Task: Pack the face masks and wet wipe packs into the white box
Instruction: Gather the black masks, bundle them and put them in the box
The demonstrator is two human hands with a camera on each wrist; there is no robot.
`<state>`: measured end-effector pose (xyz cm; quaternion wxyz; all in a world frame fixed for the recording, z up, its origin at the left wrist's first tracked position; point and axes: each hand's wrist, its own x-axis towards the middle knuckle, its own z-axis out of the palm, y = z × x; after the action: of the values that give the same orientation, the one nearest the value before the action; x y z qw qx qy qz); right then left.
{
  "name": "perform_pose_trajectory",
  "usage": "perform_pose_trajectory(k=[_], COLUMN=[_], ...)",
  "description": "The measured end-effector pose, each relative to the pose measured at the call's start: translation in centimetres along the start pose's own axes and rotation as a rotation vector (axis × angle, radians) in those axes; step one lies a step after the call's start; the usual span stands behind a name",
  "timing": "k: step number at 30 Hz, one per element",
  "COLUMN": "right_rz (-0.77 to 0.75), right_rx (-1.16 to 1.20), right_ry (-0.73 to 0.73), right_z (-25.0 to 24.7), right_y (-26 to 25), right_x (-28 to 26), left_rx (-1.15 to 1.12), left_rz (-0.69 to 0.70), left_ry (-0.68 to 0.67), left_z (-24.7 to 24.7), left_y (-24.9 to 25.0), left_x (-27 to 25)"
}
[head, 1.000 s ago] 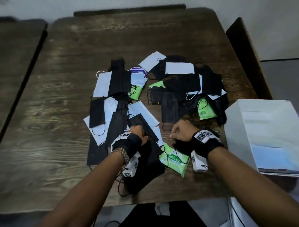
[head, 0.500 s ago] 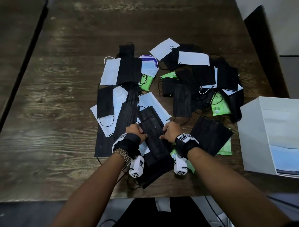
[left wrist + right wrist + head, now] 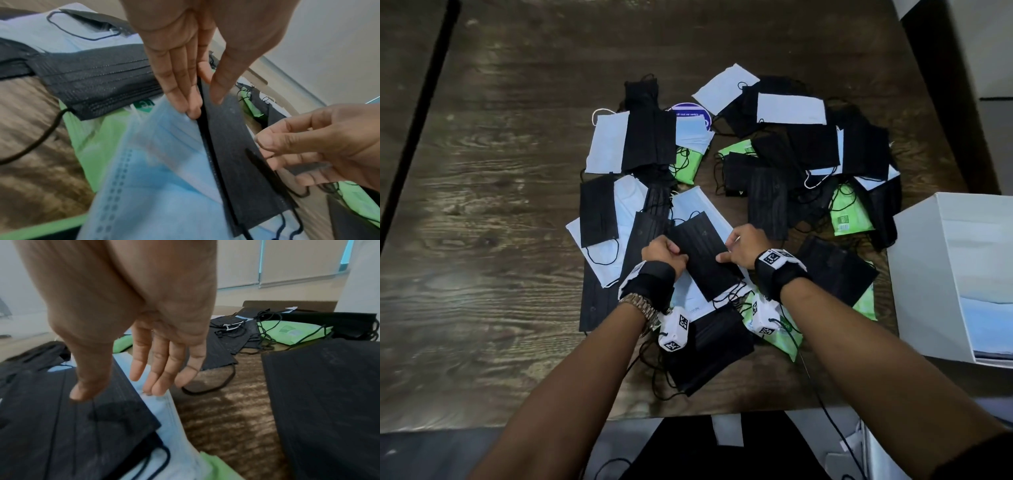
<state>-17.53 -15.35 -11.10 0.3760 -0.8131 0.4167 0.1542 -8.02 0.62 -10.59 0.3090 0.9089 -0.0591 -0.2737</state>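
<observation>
Fingers [image 3: 176, 91] of both hands pinched on black mask [image 3: 703, 255] edges. Gathering step judged underway; lift toward box [image 3: 914, 274] needed next.

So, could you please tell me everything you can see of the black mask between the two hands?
The black face mask is a pleated, rectangular, fabric-like piece with thin black ear loops trailing from its near end. It lies tilted over a light blue mask. The left hand pinches one long edge, the right hand the other.

office-like room: roller blinds [image 3: 236, 264]
</observation>
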Motion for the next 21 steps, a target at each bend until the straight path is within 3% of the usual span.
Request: perform_pose_trajectory(k=[5, 12, 18, 21], right_rz=[0.055, 0.068, 0.025, -0.032], right_rx=[0.037, 0.167, 0.202, 0.356], right_ry=[0.015, -0.016, -0.071, -0.128], right_z=[1.5, 2.5, 1.9, 1.5], right_y=[0.6, 0.4, -0.4, 0.1], right_x=[0.8, 0.5, -0.3, -0.5], left_rx=[-0.006, -0.067, -0.119, -0.116], left_rz=[-0.045, 0.042, 0.028, 0.06], left_ry=[-0.006, -0.081, -0.101, -0.134], left_z=[0.8, 0.9, 0.4, 0.0], left_y=[-0.1, -0.1, -0.5, -0.9], left_x=[0.2, -0.4, 0.0, 0.1])
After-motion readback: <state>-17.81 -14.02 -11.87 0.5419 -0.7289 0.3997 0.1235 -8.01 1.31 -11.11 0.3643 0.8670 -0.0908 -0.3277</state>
